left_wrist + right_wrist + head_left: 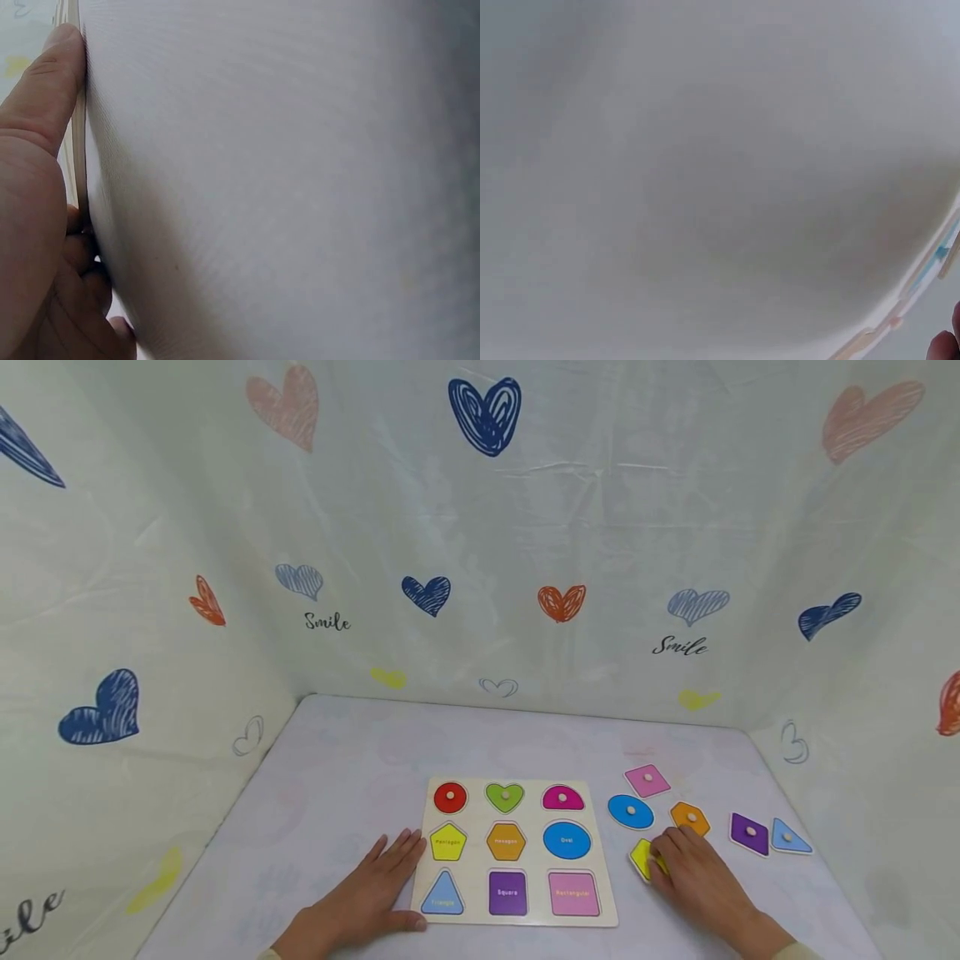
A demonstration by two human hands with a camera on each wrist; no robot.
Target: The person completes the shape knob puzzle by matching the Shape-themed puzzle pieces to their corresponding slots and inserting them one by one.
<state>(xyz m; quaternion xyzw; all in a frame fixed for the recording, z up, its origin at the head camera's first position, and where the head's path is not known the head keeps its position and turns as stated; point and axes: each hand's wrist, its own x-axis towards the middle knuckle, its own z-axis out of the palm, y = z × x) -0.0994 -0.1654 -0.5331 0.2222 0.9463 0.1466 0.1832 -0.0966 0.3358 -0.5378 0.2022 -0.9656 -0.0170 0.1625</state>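
Observation:
A wooden shape puzzle board (536, 860) lies flat on the table. Against its left edge rests my left hand (375, 885), fingers extended and thumb touching the lower corner; the left wrist view shows the thumb along the board's rim. Right of the board, my right hand (701, 877) bends over a yellow pentagon puzzle piece (641, 858) and pinches it, with the knob hidden under the fingers. Just beyond those fingers lies an orange hexagon piece (692, 817). In the right wrist view only fingertips (943, 346) show at the lower right corner.
Loose knobbed pieces lie around the right hand: a blue oval (621, 811), a pink rectangle (657, 783), a purple square (759, 841) and a light blue triangle (798, 842). A red circle (450, 787), green heart (495, 795) and magenta semicircle (551, 802) sit in the board's top row.

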